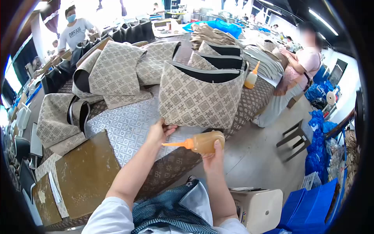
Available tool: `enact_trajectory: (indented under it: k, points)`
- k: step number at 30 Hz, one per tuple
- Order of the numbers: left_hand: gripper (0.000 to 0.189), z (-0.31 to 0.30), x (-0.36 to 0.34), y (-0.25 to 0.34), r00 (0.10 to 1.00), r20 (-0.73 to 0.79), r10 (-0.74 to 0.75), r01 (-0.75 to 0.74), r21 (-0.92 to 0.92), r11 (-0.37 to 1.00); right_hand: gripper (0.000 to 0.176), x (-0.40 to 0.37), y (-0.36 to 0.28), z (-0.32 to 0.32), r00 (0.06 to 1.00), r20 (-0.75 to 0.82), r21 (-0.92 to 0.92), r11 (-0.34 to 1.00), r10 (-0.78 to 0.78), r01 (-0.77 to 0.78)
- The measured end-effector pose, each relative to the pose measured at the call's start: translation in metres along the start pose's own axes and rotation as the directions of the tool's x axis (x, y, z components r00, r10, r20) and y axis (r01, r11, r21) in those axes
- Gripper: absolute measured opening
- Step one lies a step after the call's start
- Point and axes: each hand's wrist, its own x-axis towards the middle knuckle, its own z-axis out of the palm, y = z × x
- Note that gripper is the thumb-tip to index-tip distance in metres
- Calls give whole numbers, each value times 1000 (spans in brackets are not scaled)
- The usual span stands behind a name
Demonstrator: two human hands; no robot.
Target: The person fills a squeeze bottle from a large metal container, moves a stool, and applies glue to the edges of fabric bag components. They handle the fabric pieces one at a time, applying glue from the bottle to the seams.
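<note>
My right hand (213, 156) is wrapped round a clear squeeze bottle (206, 142) of amber liquid, tipped sideways with its orange nozzle pointing left. My left hand (160, 132) holds the lower left edge of a beige patterned fabric piece (198, 95), its thumb and fingers at that edge. The piece has a dark inner side showing at its curved top. Behind it stand more pieces of the same kind. A second bottle with an orange nozzle (251, 78) stands upright to their right.
Patterned pieces (117, 70) lie on the table at the left, near a brown board (87, 173). A co-worker (306, 62) stands at the right, another person (74, 33) at the back left. A stool (294, 138) and a beige box (259, 208) are on the floor side.
</note>
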Motion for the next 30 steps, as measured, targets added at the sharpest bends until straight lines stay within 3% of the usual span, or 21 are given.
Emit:
enact_trajectory:
  k: [4,7,10,11,12,13,14,17,18,19,21,22,25,29,30]
  points:
    - [38,11,28,0,1000,-16,20,-20,-35,999,35,61,7,-18,1000,8,-16,1000,21,-21]
    - [38,13,54,7,997,-19,74,-75,-12,997,38,88,9,-24,999,30,-66,998,19,-17]
    - [41,0,52,40,987,-3,161,-149,369,918,42,86,8,-14,997,-76,-54,999,-7,2]
    - [43,-10,48,54,856,15,517,-412,623,665,42,84,8,-14,999,-54,-53,999,-2,0]
    - [46,-22,41,70,615,144,775,-531,802,273,43,83,8,-18,999,-35,-48,999,-2,0]
    - [47,-32,27,99,493,215,843,-636,751,180,44,81,7,-21,1000,-22,-43,999,-5,4]
    - [49,-45,22,127,197,324,925,-568,807,-162,44,80,7,-21,1000,-8,-45,999,-18,17]
    - [56,-79,2,206,-99,284,954,-534,793,-292,44,78,9,-24,999,-28,-10,999,-33,33]
    - [60,-97,3,227,-106,321,941,-423,842,-334,44,77,10,-24,999,-14,-13,999,-39,39]
    - [67,-111,8,241,-69,284,956,-281,914,-292,43,76,11,-23,999,2,-15,999,-47,47]
    - [67,-146,31,261,371,106,922,-513,851,109,42,73,13,-22,998,0,-16,998,-61,61]
    - [58,-181,64,267,357,152,922,-406,914,7,42,70,14,-21,998,-17,-19,998,-65,65]
    - [49,-178,53,265,451,102,887,-408,907,103,39,53,14,-17,998,-16,-17,998,-55,55]
    - [45,-178,24,252,330,84,940,-388,920,54,40,17,19,-16,998,-56,-80,996,-39,35]
    - [45,-175,7,251,351,51,935,-349,934,80,41,8,17,-16,996,-79,-92,995,-34,27]
